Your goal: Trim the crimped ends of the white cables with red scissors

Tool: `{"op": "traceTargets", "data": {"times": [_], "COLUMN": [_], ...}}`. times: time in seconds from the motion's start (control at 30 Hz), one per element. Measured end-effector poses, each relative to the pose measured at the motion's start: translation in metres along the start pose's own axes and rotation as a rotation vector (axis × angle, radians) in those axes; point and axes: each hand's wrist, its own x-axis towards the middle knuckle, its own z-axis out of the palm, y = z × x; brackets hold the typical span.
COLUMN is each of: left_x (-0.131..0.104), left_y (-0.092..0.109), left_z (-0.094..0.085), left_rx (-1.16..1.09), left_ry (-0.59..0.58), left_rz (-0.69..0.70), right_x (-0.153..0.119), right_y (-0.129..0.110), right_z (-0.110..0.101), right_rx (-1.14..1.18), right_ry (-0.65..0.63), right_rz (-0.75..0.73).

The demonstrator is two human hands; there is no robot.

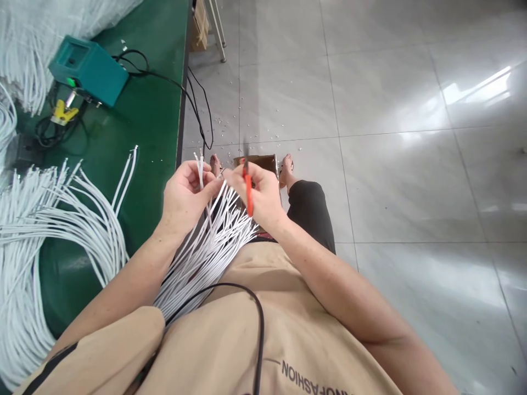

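Observation:
My left hand (187, 195) pinches white cables, two of their ends standing up between its fingers. My right hand (263, 195) is closed around a red-handled tool (248, 189) with a dark, blurred tip pointing away from me. The fingertips of both hands nearly meet at a cable end, where a small dark or metallic piece shows; the exact contact is too small to tell. Below the hands a bundle of white cables (218, 241) lies across my lap and the table's edge.
On the green table (152, 115) at the left are a teal device (90, 71) with a yellow clip (65, 112), and heaps of white cables (82, 219). A black cord hangs over the edge. Below my hands stands a cardboard box (267, 162); small scraps dot the tiled floor (391, 181).

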Motion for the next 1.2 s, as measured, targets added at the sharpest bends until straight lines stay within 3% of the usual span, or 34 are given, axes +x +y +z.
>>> {"op": "traceTargets", "data": {"times": [0.1, 0.27, 0.43, 0.73, 0.93, 1.07, 1.2], "left_x": [0.003, 0.003, 0.003, 0.006, 0.011, 0.012, 0.011], "left_y": [-0.002, 0.001, 0.004, 0.003, 0.005, 0.004, 0.006], "left_z": [-0.001, -0.001, -0.004, -0.004, -0.005, -0.008, -0.008], "left_rx": [-0.035, -0.111, -0.197, -0.267, -0.309, -0.307, -0.335], "left_ry": [-0.026, -0.104, -0.132, -0.157, -0.064, -0.09, -0.152], "left_rz": [-0.01, -0.075, -0.204, -0.199, -0.148, -0.147, -0.158], "right_x": [0.006, 0.016, 0.023, 0.037, 0.037, 0.034, 0.031], "right_y": [0.008, 0.012, -0.002, -0.006, -0.003, -0.007, -0.012], "right_z": [0.0, 0.001, 0.001, 0.006, 0.009, 0.01, 0.009], "right_rx": [0.054, -0.031, -0.117, -0.099, 0.073, 0.076, 0.122], "right_ry": [0.116, -0.044, 0.139, -0.039, -0.103, -0.113, -0.141], "right_rz": [0.075, 0.094, 0.008, 0.031, 0.12, 0.13, 0.231]}}
